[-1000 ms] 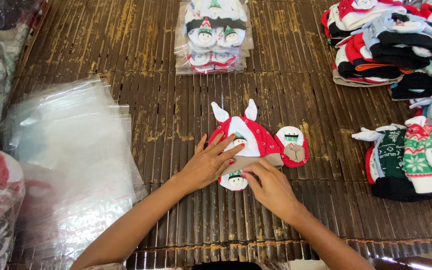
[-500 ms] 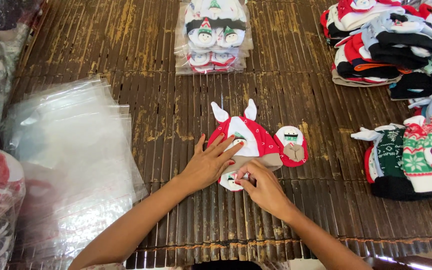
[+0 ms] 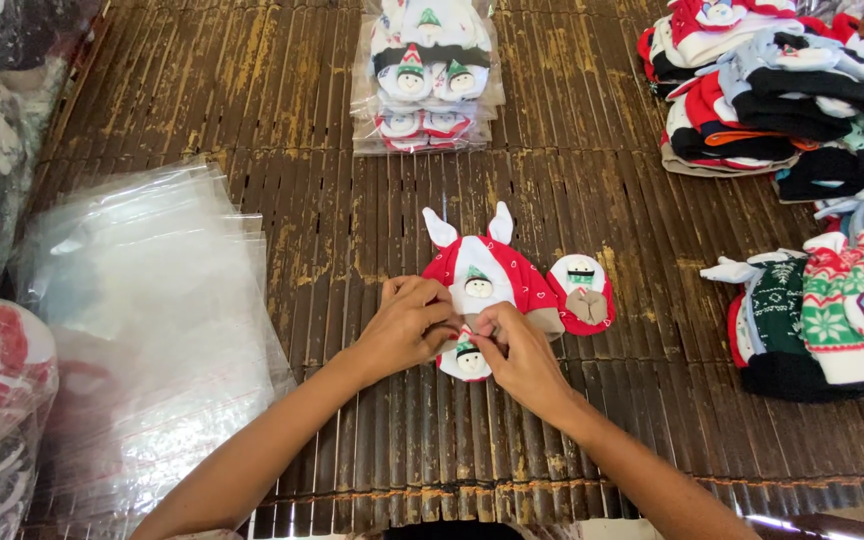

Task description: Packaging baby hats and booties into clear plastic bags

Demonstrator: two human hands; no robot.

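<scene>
Red and white knit: a small baby hat (image 3: 487, 275) with two white ears lies flat on the brown slatted mat (image 3: 302, 230), middle of the scene, ears pointing far.
Small piece: a little white mitten (image 3: 469, 358) with a face on it sits at the hat's near edge, partly under both hands.
Second piece: a matching red mitten (image 3: 580, 293) lies just right of the hat, touching its edge, untouched.
Left hand: the left hand (image 3: 404, 325) rests at the hat's near-left edge, fingers curled together and pressing on the fabric where hat and mitten meet.
Right hand: the right hand (image 3: 517, 350) has thumb and forefinger pinched on the top of the white mitten.
Change: a second ago the left hand lay flat and spread across the hat; it has since slid nearer and closed up, and the right hand has moved in to meet it over the mitten. Hat and red mitten have not shifted.
Meaning: judging by this, the work has passed from smoothing the hat to fixing or tucking the small piece against it.
Left side: a heap of clear plastic bags (image 3: 142, 320).
Far side: a stack of bagged sets (image 3: 427, 75); piles of knitwear (image 3: 792, 90) to the right.
</scene>
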